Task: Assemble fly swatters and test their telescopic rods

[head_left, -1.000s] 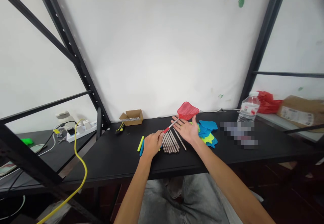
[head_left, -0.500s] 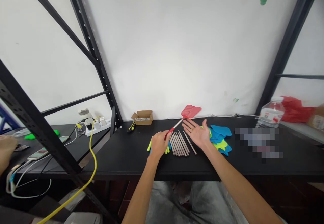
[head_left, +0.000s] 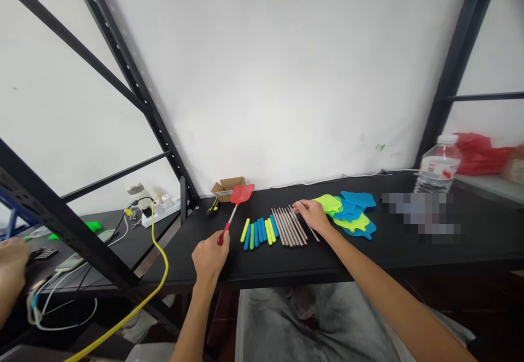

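A red fly swatter point(head_left: 227, 231) is in my left hand point(head_left: 209, 257), fingers wrapped around its handle and the mesh head pointing up and away. To its right lies a row of blue, green and yellow handle grips point(head_left: 261, 232). Beside them are several thin metal rods point(head_left: 289, 228) in a fan. My right hand point(head_left: 314, 215) is at the far end of the rightmost metal rod point(head_left: 312, 232), thumb and fingers closed on its end; part of the rod is hidden below the hand. Blue and yellow-green swatter heads point(head_left: 357, 201) lie in an overlapping pile just right of it.
Behind the swatter stands an open cardboard box point(head_left: 226, 183), with a black-and-yellow cutter point(head_left: 213, 206) beside it. A water bottle point(head_left: 439, 165) stands right. A yellow cable point(head_left: 160, 242) hangs by the shelf post on the left. Another person's hand point(head_left: 12, 266) shows at the left edge.
My left hand has moved left with the fly swatter, uncovering the handle grips. My right hand has turned from open palm-up to closed over the rods' far ends.
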`<state>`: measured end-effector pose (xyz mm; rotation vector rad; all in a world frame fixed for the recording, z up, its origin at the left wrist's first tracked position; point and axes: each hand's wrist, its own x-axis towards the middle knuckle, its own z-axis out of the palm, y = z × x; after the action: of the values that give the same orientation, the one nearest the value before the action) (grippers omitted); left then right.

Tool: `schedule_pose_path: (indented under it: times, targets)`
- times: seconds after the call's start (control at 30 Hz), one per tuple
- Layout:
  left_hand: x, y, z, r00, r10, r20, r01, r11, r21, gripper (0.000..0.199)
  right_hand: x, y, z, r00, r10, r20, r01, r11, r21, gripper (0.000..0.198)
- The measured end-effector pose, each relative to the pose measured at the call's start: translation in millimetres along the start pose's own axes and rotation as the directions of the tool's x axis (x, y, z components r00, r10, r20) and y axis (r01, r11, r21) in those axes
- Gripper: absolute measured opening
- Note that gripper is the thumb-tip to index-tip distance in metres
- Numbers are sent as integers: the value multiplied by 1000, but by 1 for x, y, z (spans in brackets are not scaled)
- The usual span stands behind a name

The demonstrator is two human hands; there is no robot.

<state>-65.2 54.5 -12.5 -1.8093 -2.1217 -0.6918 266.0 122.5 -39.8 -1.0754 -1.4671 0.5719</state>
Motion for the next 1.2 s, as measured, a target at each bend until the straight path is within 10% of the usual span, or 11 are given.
schedule_pose_path:
  times: [0.83, 1.2]
  targets:
    - [-23, 6, -6, 988, -85, 127, 69, 990, 123, 34, -2, -6, -3, 999, 39, 20, -38, 999, -21, 31]
    - [-3, 29, 1, 997, 69, 19, -70, 994, 88, 34, -5, -13, -6, 997, -70, 29, 75, 901, -427, 31]
